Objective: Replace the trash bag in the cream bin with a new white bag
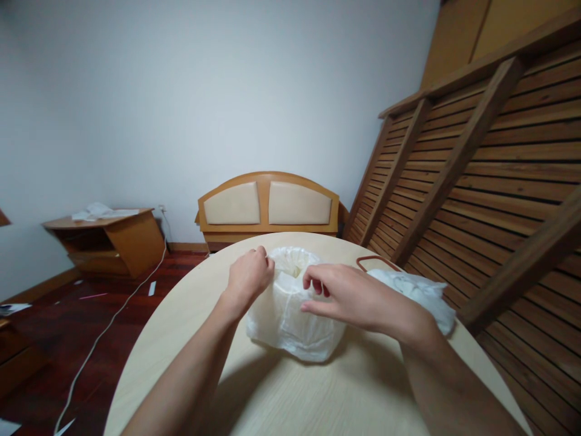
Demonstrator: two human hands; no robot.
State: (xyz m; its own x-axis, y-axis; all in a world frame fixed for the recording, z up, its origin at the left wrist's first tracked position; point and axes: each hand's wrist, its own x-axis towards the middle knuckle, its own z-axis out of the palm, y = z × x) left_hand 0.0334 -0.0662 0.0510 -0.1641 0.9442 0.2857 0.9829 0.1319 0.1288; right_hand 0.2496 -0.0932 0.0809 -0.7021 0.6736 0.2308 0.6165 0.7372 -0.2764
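A white, translucent plastic bag stands on the round table with its mouth open upward. It is draped over a rounded form, and what lies under it is hidden. My left hand is closed at the bag's left rim, pinching the plastic. Over the right side of the bag's mouth is my right hand. Its fingers are curled and its thumb stands apart, with nothing visible between them. Whether its fingertips touch the bag I cannot tell.
Behind my right forearm lies a crumpled white bundle beside a brown loop. The pale table has a round edge. Slatted wood leans at right; a headboard stands beyond. A cable crosses the floor near a low cabinet.
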